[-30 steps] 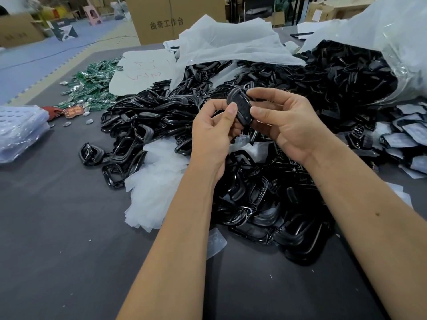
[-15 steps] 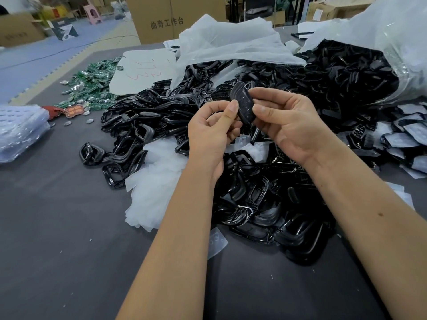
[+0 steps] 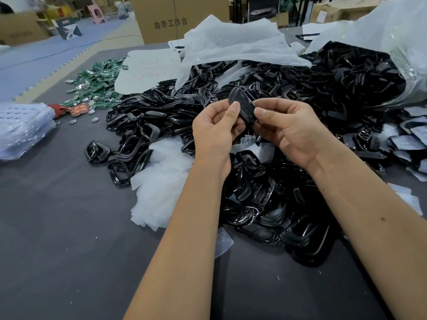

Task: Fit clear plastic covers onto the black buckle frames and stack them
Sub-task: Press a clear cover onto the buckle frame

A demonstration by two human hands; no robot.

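Observation:
I hold one black buckle frame (image 3: pixel 243 105) up between both hands, above the heap. My left hand (image 3: pixel 215 132) pinches its left edge with the thumb on top. My right hand (image 3: pixel 288 128) pinches its right side, thumb pressed on the face. Whether a clear cover sits on it I cannot tell. A large pile of black buckle frames (image 3: pixel 254 192) spreads across the dark table (image 3: pixel 69 239) under my hands. Clear plastic covers (image 3: pixel 161 188) lie in a loose white heap to the left of my left forearm.
A torn plastic bag (image 3: pixel 406 54) full of more black frames lies at the right. White sheets (image 3: pixel 233 45) cover the back of the pile. Green circuit boards (image 3: pixel 97 86) lie at the back left, a stack of clear trays (image 3: pixel 20 128) at the far left. Cardboard boxes (image 3: pixel 171 17) stand behind.
Both hands have turned the frame and shifted their grip on it; my right thumb now presses closer to its face. The frame stays above the pile.

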